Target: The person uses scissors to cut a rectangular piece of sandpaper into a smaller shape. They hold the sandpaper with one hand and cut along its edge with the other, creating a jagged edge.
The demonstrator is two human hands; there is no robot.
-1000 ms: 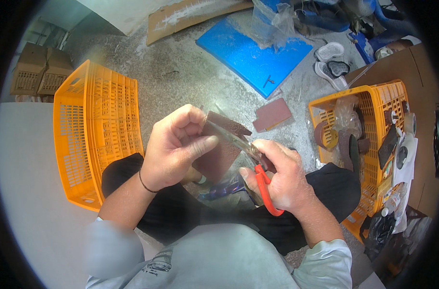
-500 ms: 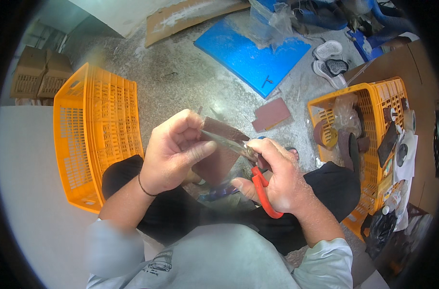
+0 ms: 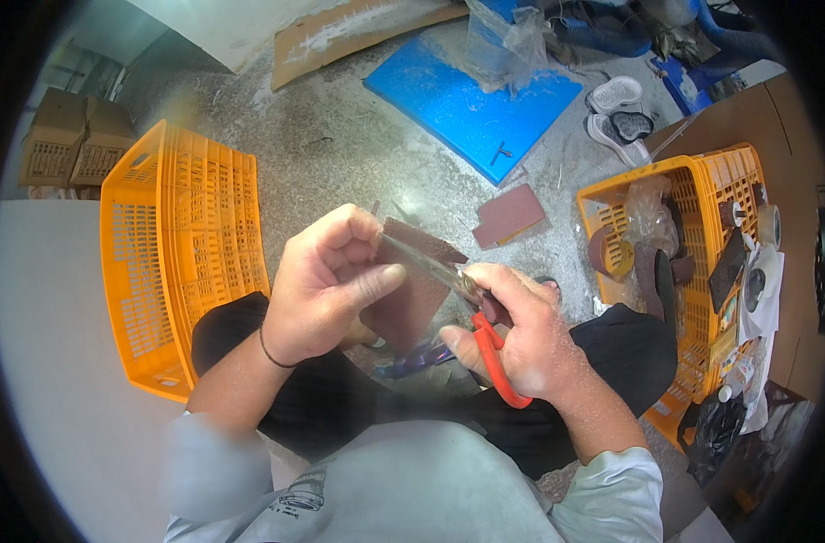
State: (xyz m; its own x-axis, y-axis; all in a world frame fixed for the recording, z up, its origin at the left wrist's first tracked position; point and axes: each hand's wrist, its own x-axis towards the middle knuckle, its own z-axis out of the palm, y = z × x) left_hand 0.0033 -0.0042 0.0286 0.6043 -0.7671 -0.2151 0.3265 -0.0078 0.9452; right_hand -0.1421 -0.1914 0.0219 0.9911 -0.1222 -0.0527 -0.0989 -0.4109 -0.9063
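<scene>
My left hand [image 3: 326, 281] pinches a reddish-brown sheet of sandpaper [image 3: 412, 294] in front of my chest, thumb on its near face. My right hand [image 3: 521, 339] grips red-handled scissors [image 3: 485, 344], fingers through the loops. The metal blades [image 3: 426, 262] lie across the upper part of the sheet, pointing left toward my left fingertips. My knees in black trousers are under both hands.
An orange plastic crate [image 3: 181, 253] stands on its side at left. A second orange crate [image 3: 693, 262] at right holds tape rolls and sanding pieces. Another brown sheet [image 3: 510, 215] lies on the concrete floor, beyond it a blue board [image 3: 471, 104], cardboard and white shoes [image 3: 616, 109].
The scissors' blades have slid further left across the sheet, and both hands have shifted slightly lower and closer together.
</scene>
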